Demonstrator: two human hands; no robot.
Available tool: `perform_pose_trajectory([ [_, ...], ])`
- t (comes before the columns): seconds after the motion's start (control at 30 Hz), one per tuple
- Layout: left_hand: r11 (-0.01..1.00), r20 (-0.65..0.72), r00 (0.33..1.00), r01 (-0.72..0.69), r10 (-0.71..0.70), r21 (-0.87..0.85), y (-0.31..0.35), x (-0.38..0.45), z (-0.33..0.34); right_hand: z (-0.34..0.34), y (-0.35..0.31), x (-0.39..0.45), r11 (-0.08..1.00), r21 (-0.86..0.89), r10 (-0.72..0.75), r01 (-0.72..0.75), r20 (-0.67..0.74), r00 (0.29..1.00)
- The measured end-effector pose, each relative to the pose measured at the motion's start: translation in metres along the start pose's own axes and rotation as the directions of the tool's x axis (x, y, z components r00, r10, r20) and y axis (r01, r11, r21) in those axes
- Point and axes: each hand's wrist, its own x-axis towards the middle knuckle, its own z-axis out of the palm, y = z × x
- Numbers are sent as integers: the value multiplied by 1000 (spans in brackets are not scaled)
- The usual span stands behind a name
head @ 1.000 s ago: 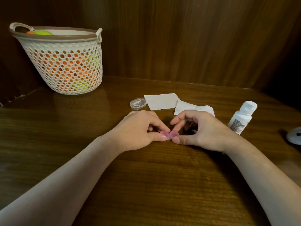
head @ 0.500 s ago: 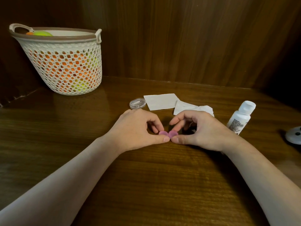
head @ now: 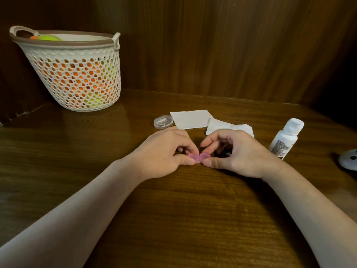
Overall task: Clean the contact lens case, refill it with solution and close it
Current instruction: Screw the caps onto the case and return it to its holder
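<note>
The contact lens case [head: 199, 157] was translucent pink, two rounded lobes side by side. Behind it lay a white folded tissue [head: 190, 119] and, to that tissue's right, a white crumpled one [head: 222, 126]. Left of the folded tissue sat a clear, colourless small round container [head: 163, 121]. Right of the case stood a white solution bottle [head: 286, 137] with a white cap and a label printed in dark grey. Far left of the case, the basket [head: 77, 74] was a cream honeycomb mesh with a brown rim band; orange and yellow-green showed through its holes. The table [head: 173, 219] was dark brown with a streaked wood grain, and the wall [head: 212, 45] behind it was dark brown with vertical grain.
</note>
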Motion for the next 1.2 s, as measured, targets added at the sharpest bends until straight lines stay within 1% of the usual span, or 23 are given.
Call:
perform_pose_trajectory([
  [0.17, 998, 37, 998, -56, 54, 43, -4, 1, 0, 1, 1, 0, 1000, -1, 0, 0, -8, 1000],
  [0.23, 998, 9, 998, -62, 62, 33, -6, -1, 0, 1, 0, 0, 1000, 2, -1, 1, -5, 1000],
  [0.33, 998, -76, 995, -59, 60, 26, -7, -3, 1, 1, 0, 1, 1000, 7, 2, -2, -13, 1000],
  [0.43, 997, -131, 991, -5, 16, 83, -4, -1, 3, 0, 1, 0, 1000, 14, 8, -8, -17, 1000],
  [0.5, 997, -140, 990, 33, -23, 68, -3, 2, 5, 1, 2, 1, 1000, 15, 9, -8, -15, 1000],
  [0.6, 999, -114, 993, 44, -44, -11, -1, 3, 7, 1, 1, 2, 1000, 7, 6, -6, -13, 1000],
  [0.83, 1000, -27, 1000, -15, 15, -1, -4, 2, 4, 2, 2, 2, 1000, 1, 0, 0, -21, 1000],
  [0.97, 1000, 6, 1000, -19, 19, -11, -6, 1, 3, 2, 2, 3, 1000, -4, -1, 1, -27, 1000],
  [1.03, 1000, -38, 999, -19, 18, -22, -7, 0, 4, 2, 2, 3, 1000, -4, -3, 3, -30, 1000],
  [1.1, 1000, -95, 995, 10, -11, -7, -7, 0, 4, 2, 2, 3, 1000, -8, 0, 0, -35, 999],
  [1.17, 998, -119, 992, 48, -44, 31, -7, 0, 4, 1, 2, 3, 1000, -16, 1, -2, -38, 999],
  [1.2, 998, -120, 991, 58, -55, 24, -7, 1, 4, 1, 2, 3, 1000, -17, 1, -2, -38, 999],
])
